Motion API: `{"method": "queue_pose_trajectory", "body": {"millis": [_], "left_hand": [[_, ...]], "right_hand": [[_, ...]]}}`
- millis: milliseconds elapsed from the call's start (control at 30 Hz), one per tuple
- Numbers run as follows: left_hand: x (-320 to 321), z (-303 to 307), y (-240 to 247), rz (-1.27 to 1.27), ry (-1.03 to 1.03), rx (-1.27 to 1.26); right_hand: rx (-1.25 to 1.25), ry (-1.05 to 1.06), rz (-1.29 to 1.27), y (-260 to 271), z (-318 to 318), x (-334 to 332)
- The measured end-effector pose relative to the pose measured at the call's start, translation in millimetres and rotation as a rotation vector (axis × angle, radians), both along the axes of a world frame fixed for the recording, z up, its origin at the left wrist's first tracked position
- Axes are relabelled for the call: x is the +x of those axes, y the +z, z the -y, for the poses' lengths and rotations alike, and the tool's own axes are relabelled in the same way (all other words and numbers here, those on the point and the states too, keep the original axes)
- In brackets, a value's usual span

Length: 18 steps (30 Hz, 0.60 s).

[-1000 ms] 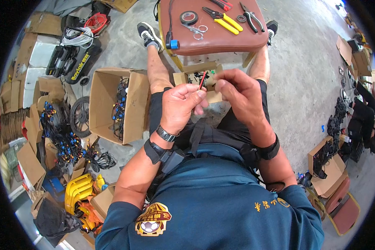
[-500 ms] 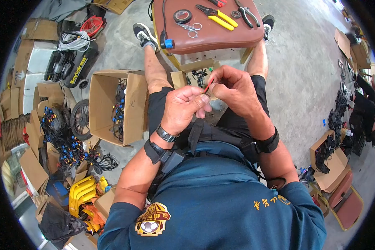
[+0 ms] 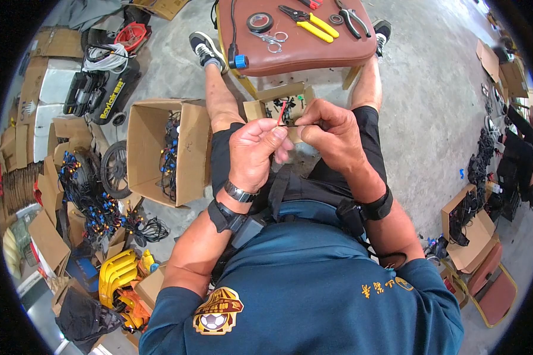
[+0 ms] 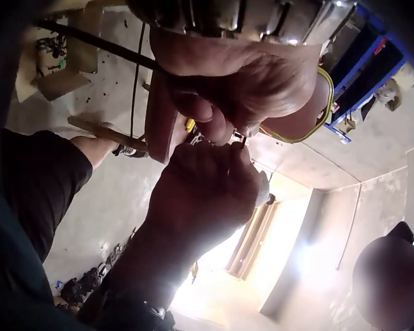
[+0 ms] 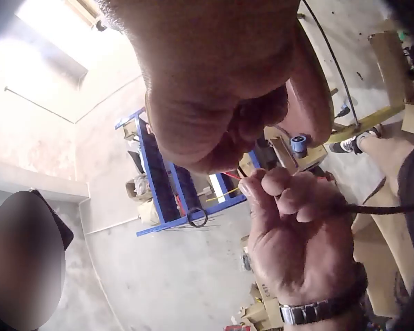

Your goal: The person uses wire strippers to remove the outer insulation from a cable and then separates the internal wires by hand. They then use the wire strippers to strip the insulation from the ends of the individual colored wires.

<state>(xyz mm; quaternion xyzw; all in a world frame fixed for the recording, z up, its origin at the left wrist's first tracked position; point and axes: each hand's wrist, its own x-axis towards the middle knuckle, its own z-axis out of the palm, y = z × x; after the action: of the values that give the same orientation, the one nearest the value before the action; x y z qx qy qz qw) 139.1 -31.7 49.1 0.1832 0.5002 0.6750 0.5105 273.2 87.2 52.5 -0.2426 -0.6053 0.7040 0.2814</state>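
In the head view the left hand pinches a cable end between thumb and forefinger, and a red wire stands up from it. The right hand pinches a thin dark wire that runs sideways to the left fingertips. In the right wrist view the red wire shows between the two hands, and a black cable comes out of the far side of the left hand. The left wrist view shows the fingertips of both hands close together; what they pinch is mostly hidden there.
A brown padded seat ahead bears black tape, scissors, yellow-handled strippers, pliers and a blue-ended cable. A small open carton lies beyond the hands; a larger carton with cables stands left.
The right hand first came in to the red wire, then left it and took the dark one. The red wire now points up, with the dark wire stretched towards the right hand.
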Motion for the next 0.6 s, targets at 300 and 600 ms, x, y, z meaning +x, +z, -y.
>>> {"method": "queue_pose_trajectory", "body": {"millis": [300, 600], "left_hand": [[-8.5, 1.9, -3.6, -0.039, -0.082, -0.044], [-1.9, 0.3, 5.5, -0.273, -0.259, -0.052]], "right_hand": [[-0.231, 0.164, 0.03, -6.0, -5.1, 13.5], [-0.179, 0.211, 0.01, 25.2, -24.1, 20.7]]}}
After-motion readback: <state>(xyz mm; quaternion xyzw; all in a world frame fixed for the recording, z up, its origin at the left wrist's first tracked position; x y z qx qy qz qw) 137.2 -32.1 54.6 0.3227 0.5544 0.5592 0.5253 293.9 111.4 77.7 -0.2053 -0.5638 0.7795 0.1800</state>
